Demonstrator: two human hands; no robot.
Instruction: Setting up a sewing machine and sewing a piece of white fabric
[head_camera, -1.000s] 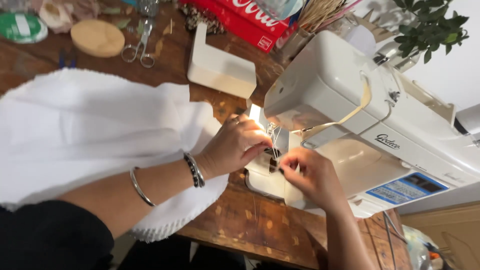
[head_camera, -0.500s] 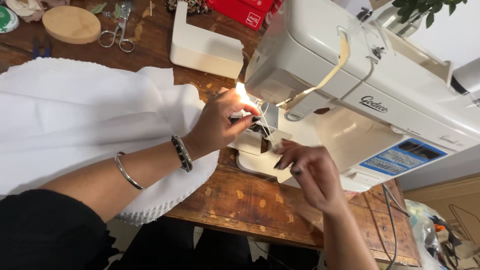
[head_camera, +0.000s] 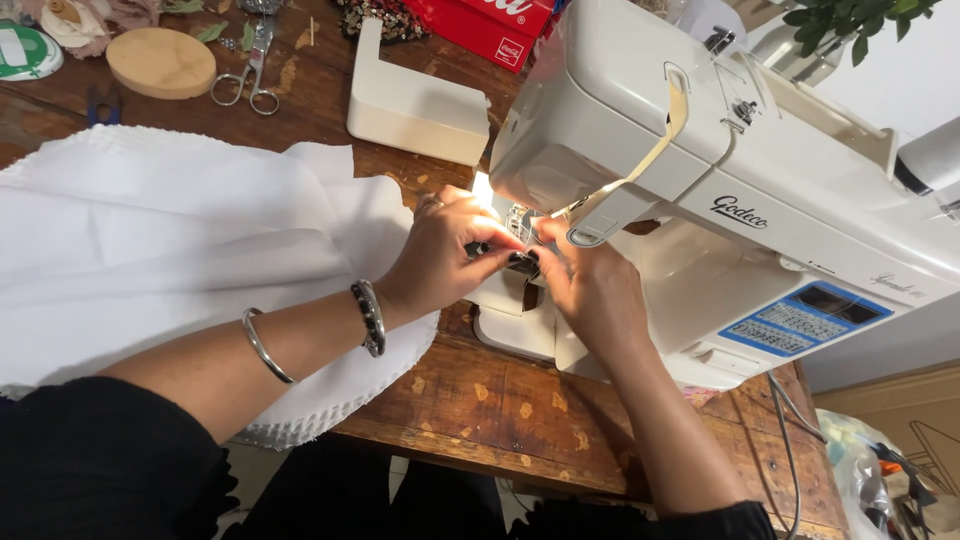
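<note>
left hand (head_camera: 440, 255) pinching, right hand (head_camera: 585, 280) pinching — fingertips meeting

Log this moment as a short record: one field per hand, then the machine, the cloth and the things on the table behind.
left hand: left hand at the needle area, fingers pinched on a small dark part
right hand: right hand meets it from the other side, fingertips at the same spot
machine: cream sewing machine, lamp lit over the needle
cloth: white cloth spread under the left forearm
table: worn wooden table
behind: scissors, round wooden disc, cream plastic cover
</note>
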